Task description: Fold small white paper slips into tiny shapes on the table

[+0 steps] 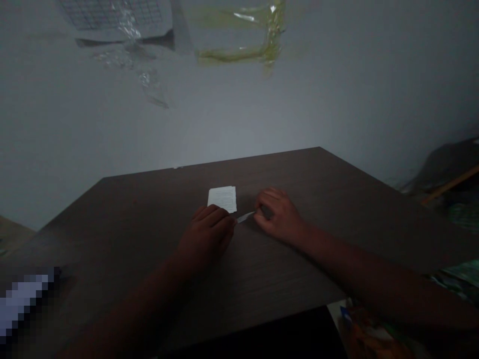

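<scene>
A small white folded paper with printed lines (pixel 223 198) lies on the dark wooden table (pixel 299 189). Just in front of it, my left hand (pixel 208 233) and my right hand (pixel 279 215) rest on the tabletop with fingers curled. Between them runs a thin pale strip of paper (pixel 246 217); both hands pinch it, one at each end. The left fingertips lie just below the folded paper's near edge.
A grey wall rises behind the table, with a taped sheet (pixel 112 17) and yellowed tape (pixel 243 35) on it. Colourful items (pixel 374 334) lie on the floor at the lower right. A blurred-out patch (pixel 22 304) sits at the table's left front.
</scene>
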The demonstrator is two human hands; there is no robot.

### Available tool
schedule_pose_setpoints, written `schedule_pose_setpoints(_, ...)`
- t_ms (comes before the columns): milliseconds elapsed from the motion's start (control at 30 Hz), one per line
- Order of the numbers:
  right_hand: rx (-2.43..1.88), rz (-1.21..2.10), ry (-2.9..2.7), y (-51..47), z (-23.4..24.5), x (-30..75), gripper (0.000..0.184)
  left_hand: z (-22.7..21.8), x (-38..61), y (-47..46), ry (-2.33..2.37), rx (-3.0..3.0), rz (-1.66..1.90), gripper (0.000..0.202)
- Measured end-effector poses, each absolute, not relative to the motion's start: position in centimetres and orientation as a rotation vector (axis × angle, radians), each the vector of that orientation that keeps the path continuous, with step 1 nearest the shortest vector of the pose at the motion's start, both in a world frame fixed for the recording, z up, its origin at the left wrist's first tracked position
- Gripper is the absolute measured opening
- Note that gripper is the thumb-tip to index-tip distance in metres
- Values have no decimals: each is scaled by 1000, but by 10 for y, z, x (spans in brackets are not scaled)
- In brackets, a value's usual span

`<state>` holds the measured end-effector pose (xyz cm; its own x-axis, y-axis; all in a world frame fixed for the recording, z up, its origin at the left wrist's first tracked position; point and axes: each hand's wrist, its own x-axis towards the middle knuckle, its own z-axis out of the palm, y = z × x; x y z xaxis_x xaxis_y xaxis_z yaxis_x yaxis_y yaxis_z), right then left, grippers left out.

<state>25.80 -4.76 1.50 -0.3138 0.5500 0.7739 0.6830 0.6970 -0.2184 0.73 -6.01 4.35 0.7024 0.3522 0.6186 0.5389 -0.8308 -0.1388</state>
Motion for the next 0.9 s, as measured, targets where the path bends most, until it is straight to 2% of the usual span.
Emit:
schedule_pose_setpoints(500,-811,-155,-2079,-64,15,235,13,43,22,-65,-672,-2639,-839,26)
schedule_pose_setpoints(900,-939,-72,-1959,-46,14,252,16,43,8,-62,-719,-2619,-877,23)
